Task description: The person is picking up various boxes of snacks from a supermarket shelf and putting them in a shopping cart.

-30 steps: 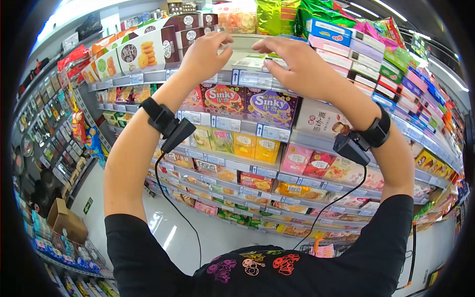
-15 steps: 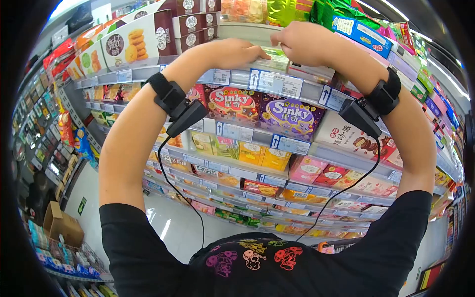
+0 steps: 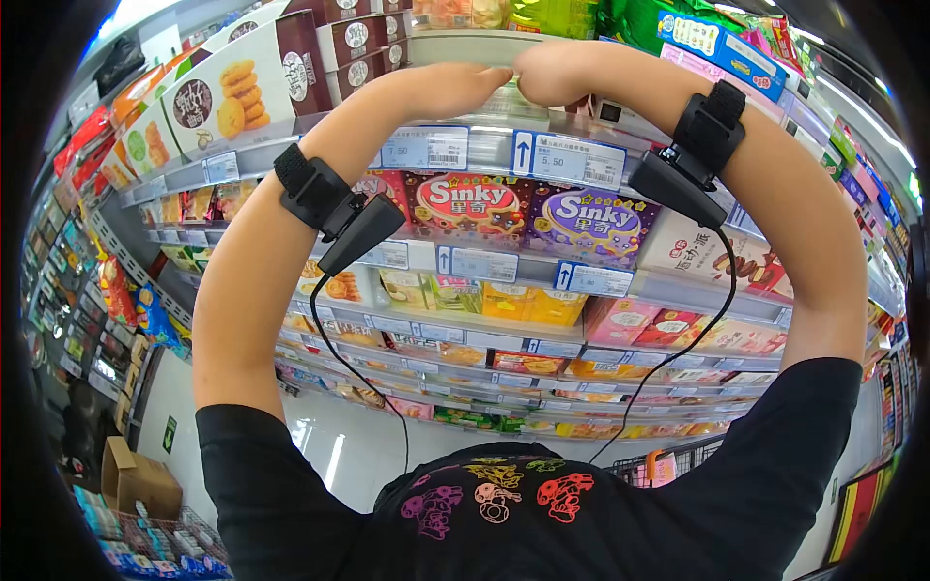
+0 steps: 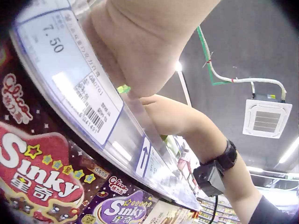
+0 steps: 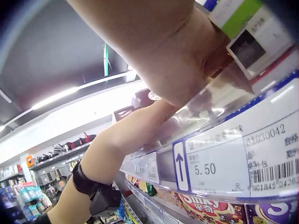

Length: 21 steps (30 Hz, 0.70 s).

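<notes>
My left hand and right hand reach over the front lip of the top shelf, their fingers meeting or overlapping in the head view. Beneath them a pale green pack is mostly covered; only a bright green corner shows in the left wrist view. The left hand points inward from the left, back upward. The right hand bends downward, its fingers out of sight; I cannot tell whether either hand grips the pack. Beside the right hand stand small white boxes, one with a green band.
Price tags run along the shelf lip. Cookie boxes stand at the left and stacked boxes with a blue one at the right. Below are red and purple Sinky boxes. A cable hangs from each wrist camera.
Both hands were apart above the shelf, then lowered onto the green pack and drew together. The view has moved closer to the shelf.
</notes>
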### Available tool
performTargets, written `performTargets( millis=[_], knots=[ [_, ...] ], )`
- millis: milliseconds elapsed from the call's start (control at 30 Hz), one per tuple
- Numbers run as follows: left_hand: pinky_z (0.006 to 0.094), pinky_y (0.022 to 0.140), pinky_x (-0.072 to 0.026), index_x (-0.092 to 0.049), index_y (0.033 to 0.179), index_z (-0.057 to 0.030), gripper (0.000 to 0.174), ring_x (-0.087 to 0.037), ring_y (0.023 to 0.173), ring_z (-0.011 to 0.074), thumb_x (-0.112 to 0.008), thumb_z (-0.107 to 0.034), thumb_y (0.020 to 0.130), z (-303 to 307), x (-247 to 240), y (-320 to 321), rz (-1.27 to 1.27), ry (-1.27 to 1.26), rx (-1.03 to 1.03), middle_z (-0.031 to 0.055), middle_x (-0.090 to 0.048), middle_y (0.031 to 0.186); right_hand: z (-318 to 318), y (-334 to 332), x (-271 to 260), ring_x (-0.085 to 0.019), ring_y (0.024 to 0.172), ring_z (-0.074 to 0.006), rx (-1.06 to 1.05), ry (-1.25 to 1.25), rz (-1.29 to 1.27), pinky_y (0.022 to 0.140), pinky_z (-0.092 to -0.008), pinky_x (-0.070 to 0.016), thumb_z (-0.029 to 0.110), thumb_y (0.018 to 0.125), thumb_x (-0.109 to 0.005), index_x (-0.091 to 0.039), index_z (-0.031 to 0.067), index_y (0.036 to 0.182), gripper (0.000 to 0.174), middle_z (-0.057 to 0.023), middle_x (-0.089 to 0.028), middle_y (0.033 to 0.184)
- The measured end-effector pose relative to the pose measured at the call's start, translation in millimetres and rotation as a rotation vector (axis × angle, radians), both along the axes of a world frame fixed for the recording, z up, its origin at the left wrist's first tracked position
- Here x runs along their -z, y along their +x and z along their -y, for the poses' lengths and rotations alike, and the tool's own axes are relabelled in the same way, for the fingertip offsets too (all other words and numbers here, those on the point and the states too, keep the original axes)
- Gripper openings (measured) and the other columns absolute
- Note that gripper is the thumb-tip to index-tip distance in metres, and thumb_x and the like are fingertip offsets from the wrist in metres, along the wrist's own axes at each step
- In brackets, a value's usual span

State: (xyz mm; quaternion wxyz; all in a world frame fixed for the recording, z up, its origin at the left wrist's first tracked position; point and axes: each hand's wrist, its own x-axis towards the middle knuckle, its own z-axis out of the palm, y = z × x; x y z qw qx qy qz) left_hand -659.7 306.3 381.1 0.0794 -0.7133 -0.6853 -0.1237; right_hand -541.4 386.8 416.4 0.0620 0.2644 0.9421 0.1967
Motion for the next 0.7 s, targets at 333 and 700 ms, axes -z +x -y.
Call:
performTargets(
  millis=[333, 700],
  knots=[
    [0.0403, 0.090, -0.0339, -0.035, 0.124, -0.0086, 0.042, -0.048, 0.104, 0.0350, -0.021, -0.029, 0.091, -5.2, -0.3, -2.2, 0.161, -0.083, -0.086, 0.0241, -0.048, 0.116, -30.3, -21.8, 14.8, -0.062, 0.064, -0.0227, 0.133, -0.449, -0.450, 0.049, -0.0329, -0.0514, 0.034, 0.084, -0.045, -0.041, -0.0050, 0.117, 0.051, -0.0180, -0.060, 0.083],
    [0.0322, 0.091, -0.0324, -0.028, 0.126, 0.0018, 0.047, -0.045, 0.102, 0.0211, -0.036, -0.027, 0.090, -47.3, -1.0, -37.8, 0.885, 0.700, 0.037, 0.0175, -0.047, 0.112, 24.7, -5.8, -2.1, -0.054, 0.084, -0.0152, -0.438, -0.615, -1.495, 0.075, -0.0266, -0.0423, 0.015, 0.082, -0.047, -0.051, -0.0036, 0.104, 0.029, -0.0105, -0.058, 0.094]
  ],
)
